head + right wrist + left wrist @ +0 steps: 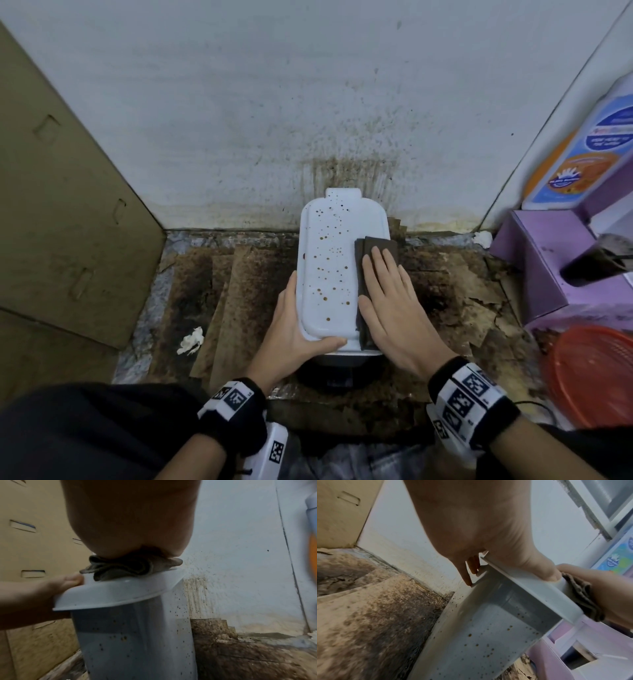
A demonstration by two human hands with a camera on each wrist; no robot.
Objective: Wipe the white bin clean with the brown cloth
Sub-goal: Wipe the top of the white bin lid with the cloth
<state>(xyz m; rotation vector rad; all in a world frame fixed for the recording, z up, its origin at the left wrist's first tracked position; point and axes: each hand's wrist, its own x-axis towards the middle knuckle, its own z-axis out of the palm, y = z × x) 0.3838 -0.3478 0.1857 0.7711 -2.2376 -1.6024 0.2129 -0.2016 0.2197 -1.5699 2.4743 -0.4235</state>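
The white bin [329, 267] stands upright against the wall, its lid and sides [133, 635] speckled with brown spots. My left hand [291, 325] grips the lid's near left corner, thumb on top and fingers down the side [467, 577]. The folded brown cloth [376, 246] lies along the right side of the lid. My right hand [394, 308] presses flat on it with straight fingers. In the right wrist view the cloth [128, 566] bunches under my palm at the lid's edge. The left wrist view shows the cloth [583, 599] under my right hand at the lid's rim [530, 588].
Stained cardboard sheets [239, 291] cover the floor around the bin. A cardboard panel [61, 212] leans at the left. A purple box [548, 267], a labelled bottle [582, 154] and a red basket [592, 377] crowd the right. A crumpled tissue [191, 341] lies at the left. The wall [342, 137] is splattered.
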